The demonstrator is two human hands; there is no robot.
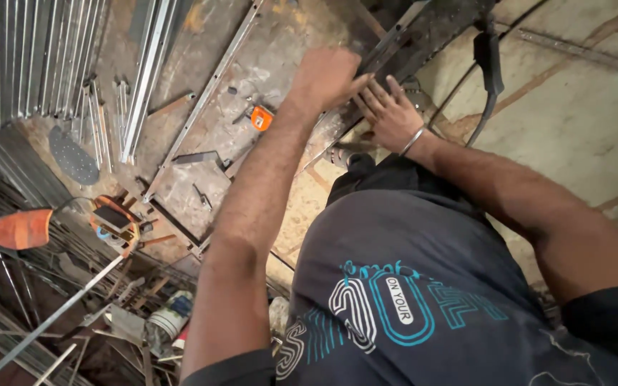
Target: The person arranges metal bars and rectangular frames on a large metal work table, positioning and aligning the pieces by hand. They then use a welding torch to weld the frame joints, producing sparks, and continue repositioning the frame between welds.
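Looking down, both hands meet on a long dark metal bar (423, 32) that lies slanted across the far end of a rusty table (252, 107). The table's right edge runs slanted down to the person's knees, and past it is bare pale floor (581, 100) with lots of room. On the left it is crowded: steel strips (30, 57) lean in a bunch, and thin rods (44, 322) stick out low down. An orange tape measure (262, 118) sits near the left arm. The left hand (327, 75) is curled over the bar's edge, fingers bent together and pressing on it. The right hand (391, 111) lies flat just beside it, fingers (377, 93) a little spread and touching the bar. A black cable (488, 64) hangs near the right wrist.
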